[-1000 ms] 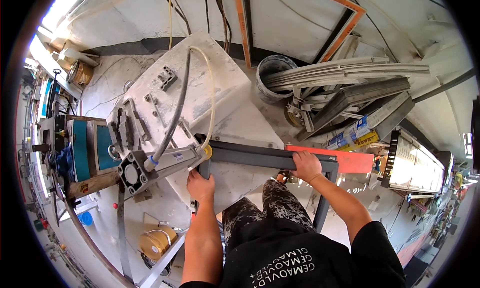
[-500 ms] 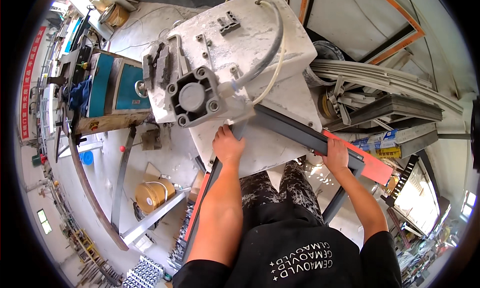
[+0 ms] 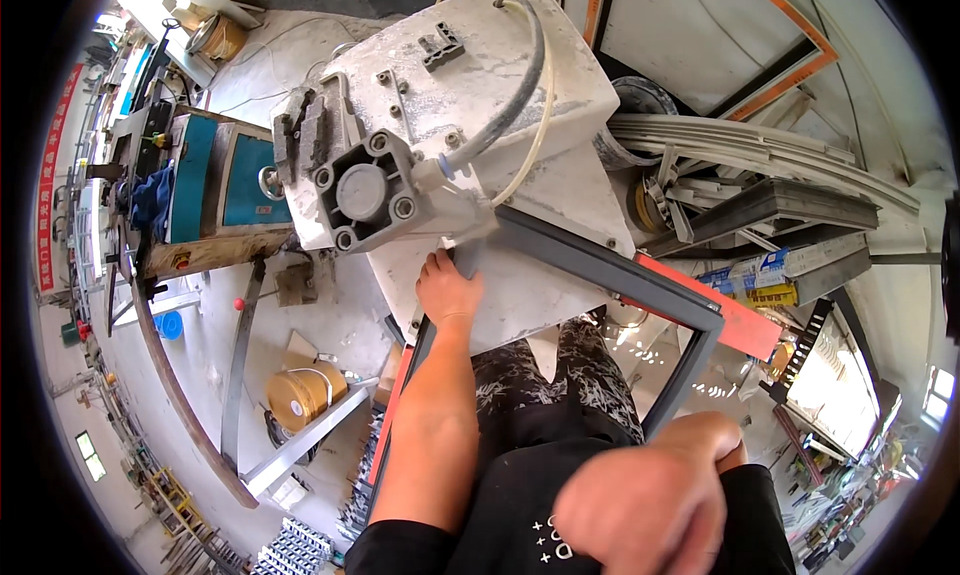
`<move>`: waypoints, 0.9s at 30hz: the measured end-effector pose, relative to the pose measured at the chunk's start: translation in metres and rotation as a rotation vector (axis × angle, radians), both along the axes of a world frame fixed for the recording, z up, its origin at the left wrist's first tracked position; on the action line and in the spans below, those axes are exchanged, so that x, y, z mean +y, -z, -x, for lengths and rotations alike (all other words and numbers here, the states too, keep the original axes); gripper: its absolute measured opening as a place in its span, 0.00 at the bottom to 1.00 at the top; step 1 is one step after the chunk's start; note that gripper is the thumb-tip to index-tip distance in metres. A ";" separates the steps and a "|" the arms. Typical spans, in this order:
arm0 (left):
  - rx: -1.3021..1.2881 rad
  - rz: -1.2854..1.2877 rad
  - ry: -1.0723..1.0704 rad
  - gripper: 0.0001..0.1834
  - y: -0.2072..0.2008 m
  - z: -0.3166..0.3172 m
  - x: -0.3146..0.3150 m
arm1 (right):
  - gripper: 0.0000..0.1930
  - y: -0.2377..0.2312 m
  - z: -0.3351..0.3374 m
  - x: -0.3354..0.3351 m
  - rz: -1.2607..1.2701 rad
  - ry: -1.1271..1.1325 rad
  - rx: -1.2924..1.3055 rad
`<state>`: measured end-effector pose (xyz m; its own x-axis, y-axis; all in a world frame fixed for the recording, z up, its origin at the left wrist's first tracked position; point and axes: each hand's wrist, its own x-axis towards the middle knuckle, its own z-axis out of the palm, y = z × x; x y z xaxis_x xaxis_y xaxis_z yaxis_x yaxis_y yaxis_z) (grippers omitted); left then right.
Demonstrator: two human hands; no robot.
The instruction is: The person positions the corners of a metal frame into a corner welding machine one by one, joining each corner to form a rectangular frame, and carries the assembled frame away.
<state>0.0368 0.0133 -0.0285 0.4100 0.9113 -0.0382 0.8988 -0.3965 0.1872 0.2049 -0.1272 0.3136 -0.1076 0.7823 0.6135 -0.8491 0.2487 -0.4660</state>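
Steadying the work starts with the machine [image 3: 450, 95]: its pale table [image 3: 520, 305] carries the inner part of the frame [image 3: 600, 267], so you do well to keep that part lying flat there. The dark grey frame reaches past the table's edge on your right, and its far right corner hangs over the floor beside the red arm [image 3: 735, 320]; that overhang could tip or twist the whole piece, so watch that end as closely as the near one. At the other end, the frame's far left corner sits under the cylinder [image 3: 365, 195], mostly hidden by it, so you would judge its fit better by leaning to look beneath. Your right hand [image 3: 650, 495] is raised in front of your shirt, off the frame and blurred; whether it is clenched or loose, you cannot tell from here. Your left hand [image 3: 448, 293] alone grasps the frame, on its left bar just short of the cylinder; how firmly does not show. Press evenly with it, and above all keep your fingers [image 3: 440, 263] clear of the cylinder, since a pinch there seems the likeliest harm.
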 end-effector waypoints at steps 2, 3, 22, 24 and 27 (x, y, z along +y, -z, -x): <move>0.044 -0.039 -0.024 0.37 0.004 0.015 0.001 | 0.25 -0.010 0.002 -0.001 -0.018 -0.158 0.233; 0.049 -0.035 -0.022 0.37 0.003 0.018 0.002 | 0.25 -0.015 0.005 -0.002 -0.015 -0.156 0.238; -0.016 -0.117 0.002 0.26 0.004 0.008 0.002 | 0.30 -0.030 0.014 -0.016 0.122 -0.236 0.563; -0.034 -0.140 0.013 0.26 0.006 0.003 0.001 | 0.24 -0.025 0.002 -0.009 0.015 -0.251 0.410; 0.004 -0.144 -0.019 0.26 0.009 0.017 0.004 | 0.09 -0.031 -0.006 -0.009 0.010 0.022 0.354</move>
<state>0.0198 0.0175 -0.0378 0.3924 0.9152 0.0916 0.9071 -0.4015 0.1262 0.2111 -0.1360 0.3442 0.1272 0.7881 0.6022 -0.9530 0.2654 -0.1460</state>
